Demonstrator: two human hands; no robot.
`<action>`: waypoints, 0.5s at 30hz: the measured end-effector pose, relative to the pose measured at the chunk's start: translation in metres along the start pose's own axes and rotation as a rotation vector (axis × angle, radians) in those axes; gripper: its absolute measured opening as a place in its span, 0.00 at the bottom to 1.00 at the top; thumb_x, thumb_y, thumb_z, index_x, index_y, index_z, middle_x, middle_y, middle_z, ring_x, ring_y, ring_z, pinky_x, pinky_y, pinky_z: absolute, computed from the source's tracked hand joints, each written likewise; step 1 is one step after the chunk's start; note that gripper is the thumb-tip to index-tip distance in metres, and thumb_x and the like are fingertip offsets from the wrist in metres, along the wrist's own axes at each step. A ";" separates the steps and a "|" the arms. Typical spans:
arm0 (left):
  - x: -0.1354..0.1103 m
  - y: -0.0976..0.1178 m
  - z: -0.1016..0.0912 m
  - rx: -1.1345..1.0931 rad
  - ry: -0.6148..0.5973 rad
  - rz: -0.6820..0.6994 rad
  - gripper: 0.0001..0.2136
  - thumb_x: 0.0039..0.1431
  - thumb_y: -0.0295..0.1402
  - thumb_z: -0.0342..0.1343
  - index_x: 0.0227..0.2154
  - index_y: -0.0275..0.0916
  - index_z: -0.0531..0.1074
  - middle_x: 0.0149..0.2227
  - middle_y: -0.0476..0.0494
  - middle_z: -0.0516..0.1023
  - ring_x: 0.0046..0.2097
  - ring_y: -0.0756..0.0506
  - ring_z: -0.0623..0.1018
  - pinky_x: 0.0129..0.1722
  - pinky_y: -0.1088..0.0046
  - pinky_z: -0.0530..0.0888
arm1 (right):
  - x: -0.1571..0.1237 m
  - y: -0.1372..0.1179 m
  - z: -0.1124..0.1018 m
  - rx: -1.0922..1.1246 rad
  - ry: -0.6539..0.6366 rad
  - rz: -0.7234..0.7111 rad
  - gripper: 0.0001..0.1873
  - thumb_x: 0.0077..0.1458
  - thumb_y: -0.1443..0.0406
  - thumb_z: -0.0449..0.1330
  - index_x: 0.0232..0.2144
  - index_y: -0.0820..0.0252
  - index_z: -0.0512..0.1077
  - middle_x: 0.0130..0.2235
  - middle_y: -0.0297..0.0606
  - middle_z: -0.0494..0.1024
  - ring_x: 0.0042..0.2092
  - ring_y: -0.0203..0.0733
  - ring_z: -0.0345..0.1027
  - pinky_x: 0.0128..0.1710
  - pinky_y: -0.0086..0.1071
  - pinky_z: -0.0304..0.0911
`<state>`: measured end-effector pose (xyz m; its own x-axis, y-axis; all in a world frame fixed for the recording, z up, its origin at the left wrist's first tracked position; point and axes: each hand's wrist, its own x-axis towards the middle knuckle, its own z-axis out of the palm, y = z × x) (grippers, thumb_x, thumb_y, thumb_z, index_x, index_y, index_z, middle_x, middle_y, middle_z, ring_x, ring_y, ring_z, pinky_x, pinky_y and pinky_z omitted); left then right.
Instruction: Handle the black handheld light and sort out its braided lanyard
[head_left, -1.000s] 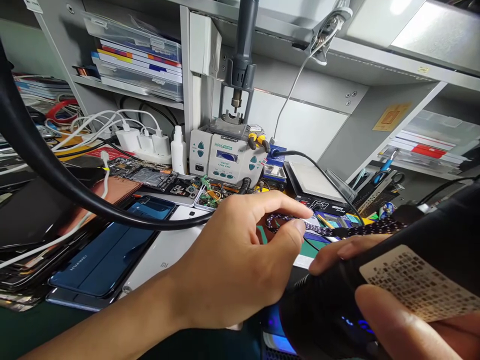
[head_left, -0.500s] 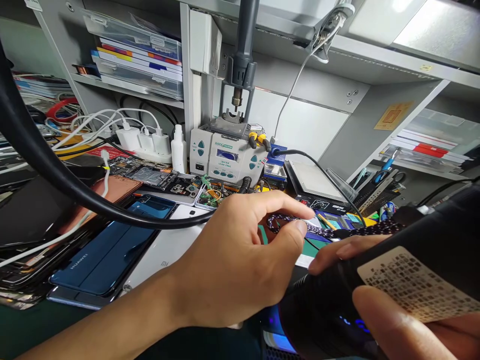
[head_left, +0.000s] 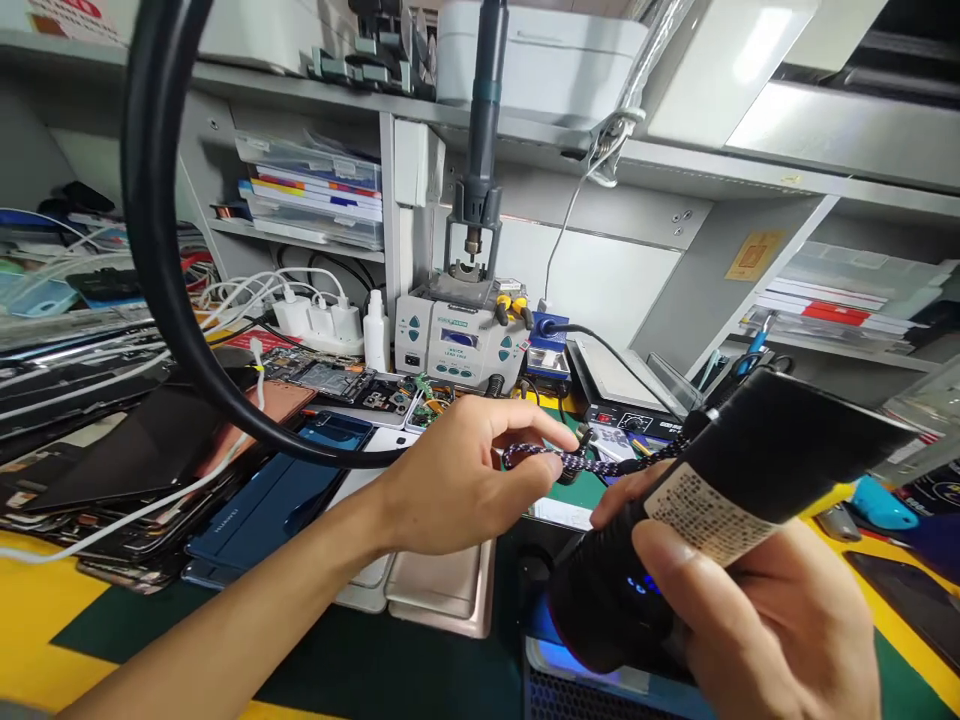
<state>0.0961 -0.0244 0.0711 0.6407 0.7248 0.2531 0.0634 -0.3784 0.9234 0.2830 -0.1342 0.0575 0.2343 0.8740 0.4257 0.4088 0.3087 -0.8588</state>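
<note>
Item: black cylindrical device [head_left: 705, 510], held above the near right part of the bench [head_left: 97, 600], tilted, lower end toward the front edge. White printed label [head_left: 701, 510] on its side; small blue lights low on the body.

R hand [head_left: 757, 610]: fingers wrapped round the device, thumb laid just below the label, index along the top.

L hand [head_left: 457, 480]: thumb & index pinched on the speckled braided lanyard [head_left: 592, 462], other fingers curled under. Lanyard ran from the pinch to the device's upper end.

Surroundings:
- Thick black hose [head_left: 150, 240], looped from top left down across the phones to behind the L hand; it crossed in front of the shelves & blocked part of the view.
- Blue phone back covers [head_left: 262, 505] & white covers, stacked, left-centre, under the L forearm.
- Dark screens & opened phones w/ white cables, left edge.
- Rework station [head_left: 457, 345], back centre, w/ hot-air handpiece [head_left: 480, 170] upright in its holder above.
- White bottle [head_left: 375, 330] & chargers [head_left: 315, 318], just left of station.
- Hot plate [head_left: 622, 385], right of station, partly hidden by the device.
- Tool holder w/ tweezers etc., back right, mostly hidden.
- Yellow mat strip [head_left: 45, 600], front left corner.
</note>
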 end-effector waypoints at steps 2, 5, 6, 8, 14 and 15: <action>0.000 0.001 -0.002 -0.026 -0.008 -0.017 0.11 0.61 0.34 0.59 0.43 0.39 0.80 0.32 0.49 0.78 0.28 0.53 0.70 0.25 0.79 0.66 | 0.001 0.000 -0.004 -0.066 0.021 -0.099 0.06 0.59 0.55 0.66 0.34 0.47 0.78 0.32 0.31 0.81 0.28 0.39 0.73 0.24 0.26 0.70; -0.001 0.001 -0.004 -0.100 -0.027 -0.016 0.10 0.61 0.34 0.60 0.43 0.36 0.80 0.26 0.51 0.74 0.27 0.54 0.70 0.25 0.82 0.67 | 0.008 -0.001 -0.010 -0.130 0.147 -0.139 0.08 0.55 0.53 0.68 0.32 0.48 0.78 0.34 0.31 0.81 0.32 0.40 0.73 0.23 0.24 0.67; -0.001 0.000 -0.005 -0.125 -0.042 -0.015 0.11 0.61 0.35 0.60 0.43 0.36 0.80 0.27 0.50 0.75 0.27 0.54 0.71 0.24 0.81 0.69 | 0.011 -0.001 -0.011 -0.128 0.180 -0.141 0.09 0.55 0.52 0.67 0.31 0.48 0.78 0.32 0.30 0.80 0.31 0.39 0.71 0.22 0.24 0.66; -0.001 -0.001 -0.005 -0.169 -0.068 -0.020 0.13 0.63 0.38 0.61 0.43 0.35 0.80 0.29 0.47 0.77 0.27 0.52 0.73 0.24 0.80 0.70 | 0.017 -0.004 -0.012 -0.105 0.198 -0.169 0.10 0.54 0.53 0.67 0.29 0.49 0.77 0.27 0.29 0.77 0.27 0.37 0.67 0.23 0.24 0.66; -0.012 -0.004 0.001 -0.164 -0.100 -0.071 0.14 0.63 0.41 0.63 0.42 0.34 0.78 0.30 0.46 0.76 0.27 0.52 0.72 0.21 0.80 0.68 | 0.026 -0.005 -0.006 0.129 0.093 -0.149 0.04 0.54 0.59 0.66 0.31 0.51 0.78 0.27 0.29 0.79 0.26 0.35 0.69 0.25 0.21 0.68; -0.014 -0.003 0.001 -0.141 -0.100 -0.077 0.14 0.64 0.42 0.62 0.42 0.35 0.78 0.29 0.47 0.76 0.27 0.52 0.71 0.22 0.80 0.67 | 0.025 -0.004 -0.004 0.159 0.050 -0.144 0.04 0.55 0.60 0.67 0.33 0.51 0.79 0.28 0.28 0.80 0.27 0.35 0.69 0.26 0.21 0.68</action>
<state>0.0878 -0.0344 0.0641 0.7113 0.6851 0.1572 0.0116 -0.2349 0.9719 0.2909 -0.1145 0.0726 0.2288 0.7978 0.5578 0.2980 0.4881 -0.8203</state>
